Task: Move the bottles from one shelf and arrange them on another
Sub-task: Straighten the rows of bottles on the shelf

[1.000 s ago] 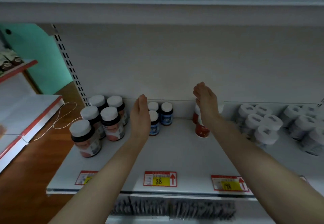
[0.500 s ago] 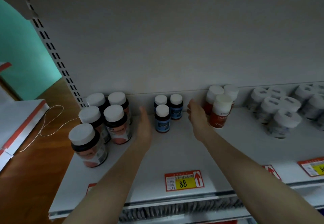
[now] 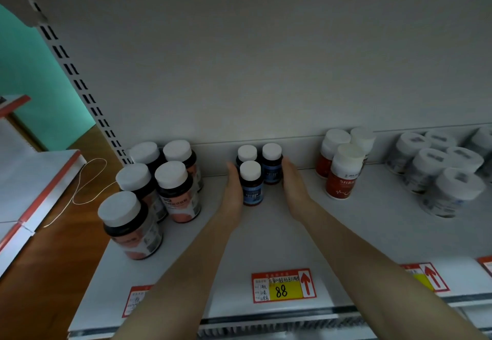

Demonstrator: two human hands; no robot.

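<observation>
While both hands flank the 3 blue bottles (image 3: 251, 187) at the far middle of the shelf (image 3: 266, 246), I record no bottle lifted. The left hand (image 3: 234, 195) and right hand (image 3: 295, 193) show fingers straight, flat against the cluster's sides, curled round nothing. The red bottles (image 3: 343, 177) to the right stand apart. I judge most moving remains.

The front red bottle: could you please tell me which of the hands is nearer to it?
Right. The right hand sits just left of the front red bottle, with a gap; the left hand is farther left, beyond the blue bottles.
</observation>
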